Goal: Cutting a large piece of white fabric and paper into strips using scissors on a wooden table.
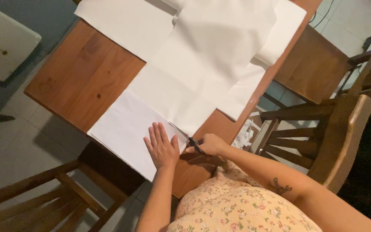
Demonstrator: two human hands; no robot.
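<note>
My left hand (162, 147) lies flat, fingers spread, on a white sheet of paper (125, 129) at the near edge of a wooden table (82, 73). My right hand (209, 145) grips black-handled scissors (190, 139), whose blades point along the sheet's right edge, just beside my left hand. A large white sheet (202, 60) covers the middle and far part of the table and runs down to the scissors.
A wooden chair (327, 129) stands to the right of the table. Another wooden chair (52, 193) is at the lower left over a grey tiled floor. A white object (3, 43) sits at the upper left.
</note>
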